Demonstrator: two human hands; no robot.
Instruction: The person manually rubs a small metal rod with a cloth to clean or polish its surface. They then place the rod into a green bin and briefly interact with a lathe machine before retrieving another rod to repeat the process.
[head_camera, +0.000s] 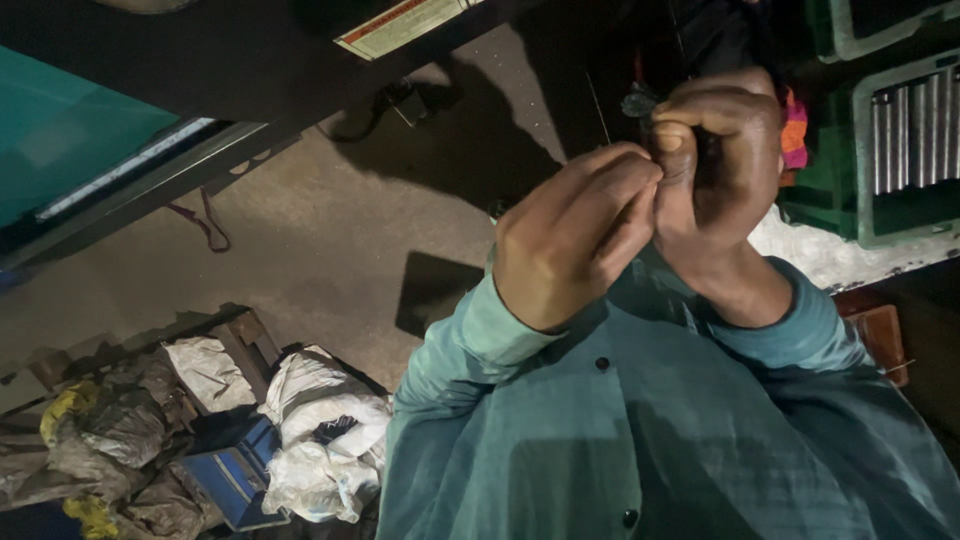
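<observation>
Workshop or factory floor, bare stained concrete floor, green crates of metal cylinders at two o'clock, dusty sacks and rags heaped at eight o'clock, green machine housing at ten o'clock

A small dark metal part sits at the top of the right hand, pinched at the fingertips and raised in front of the chest. It looks rounded and dull grey, roughly disc-like, with only its upper portion showing above the thumb; its finer shape is too dim to tell. A thin straight wire rises just to its left, tilted slightly, its lower end running down to the curled fingers of the left hand, which presses against the right.
</observation>
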